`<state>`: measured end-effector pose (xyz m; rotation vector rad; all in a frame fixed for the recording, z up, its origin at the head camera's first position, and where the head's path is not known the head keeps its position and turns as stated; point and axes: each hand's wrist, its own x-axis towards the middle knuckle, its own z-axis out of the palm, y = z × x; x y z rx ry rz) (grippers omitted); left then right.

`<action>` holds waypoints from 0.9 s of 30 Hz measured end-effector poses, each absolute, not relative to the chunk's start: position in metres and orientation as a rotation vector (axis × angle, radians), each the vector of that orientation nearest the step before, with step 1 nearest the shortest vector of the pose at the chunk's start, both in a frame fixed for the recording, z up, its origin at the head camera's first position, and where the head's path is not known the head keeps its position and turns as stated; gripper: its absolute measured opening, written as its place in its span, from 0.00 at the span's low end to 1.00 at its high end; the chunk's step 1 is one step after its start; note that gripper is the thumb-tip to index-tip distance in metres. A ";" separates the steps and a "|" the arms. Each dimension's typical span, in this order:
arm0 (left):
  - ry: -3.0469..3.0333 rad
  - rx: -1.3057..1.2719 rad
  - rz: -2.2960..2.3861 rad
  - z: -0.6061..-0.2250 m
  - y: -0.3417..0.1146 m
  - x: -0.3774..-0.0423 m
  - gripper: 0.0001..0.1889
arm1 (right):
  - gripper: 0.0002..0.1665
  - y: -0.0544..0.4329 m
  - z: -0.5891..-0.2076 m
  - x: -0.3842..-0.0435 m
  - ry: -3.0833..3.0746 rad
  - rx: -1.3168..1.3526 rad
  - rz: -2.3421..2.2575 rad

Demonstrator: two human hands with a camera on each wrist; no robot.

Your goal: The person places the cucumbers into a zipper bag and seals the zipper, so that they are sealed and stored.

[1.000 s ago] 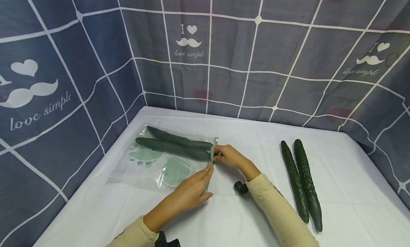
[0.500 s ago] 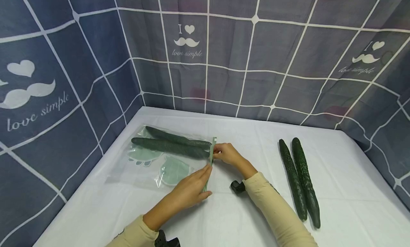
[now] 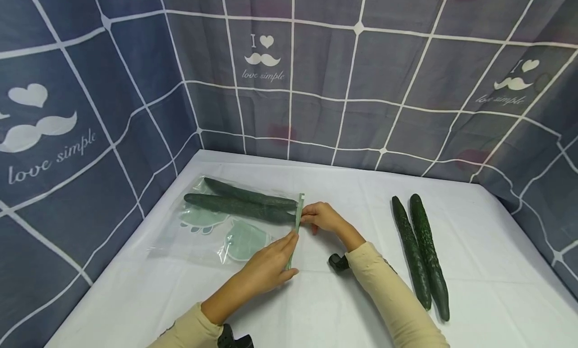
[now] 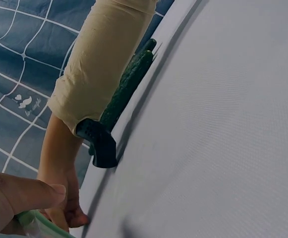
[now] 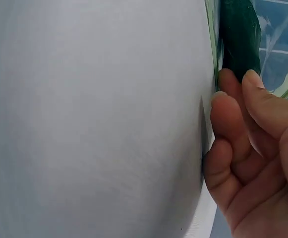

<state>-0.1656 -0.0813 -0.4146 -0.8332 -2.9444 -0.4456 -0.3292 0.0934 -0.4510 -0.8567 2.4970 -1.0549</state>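
Observation:
A clear zip bag with green prints and a green strip along its mouth lies on the white table. Inside it are two cucumbers, their near ends at the mouth. My left hand holds the lower part of the mouth's edge, the strip passing between thumb and fingers; its thumb shows above the strip in the left wrist view. At the upper part of the mouth, my right hand pinches the end of a cucumber between thumb and index finger, its other fingers curled below.
Two more cucumbers, a smoother one and a bumpier one, lie side by side on the white cloth at the right. A grey checked curtain stands behind and along the sides of the table.
My right hand has drawn back slightly from the bag's mouth, and its lower fingers now hang further down. The left hand stays on the bag's edge. The cucumbers in the bag look nearly unmoved.

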 end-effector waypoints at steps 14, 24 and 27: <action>-2.961 -0.812 -0.468 -0.416 -0.079 -0.165 0.37 | 0.09 0.080 -0.452 -0.320 2.671 -0.631 -1.057; -2.965 -0.776 -0.591 -0.418 -0.076 -0.165 0.38 | 0.26 0.111 -0.436 -0.294 2.664 -0.689 -0.938; -2.974 -0.765 -0.599 -0.418 -0.075 -0.166 0.38 | 0.30 0.127 -0.431 -0.282 2.696 -0.644 -0.905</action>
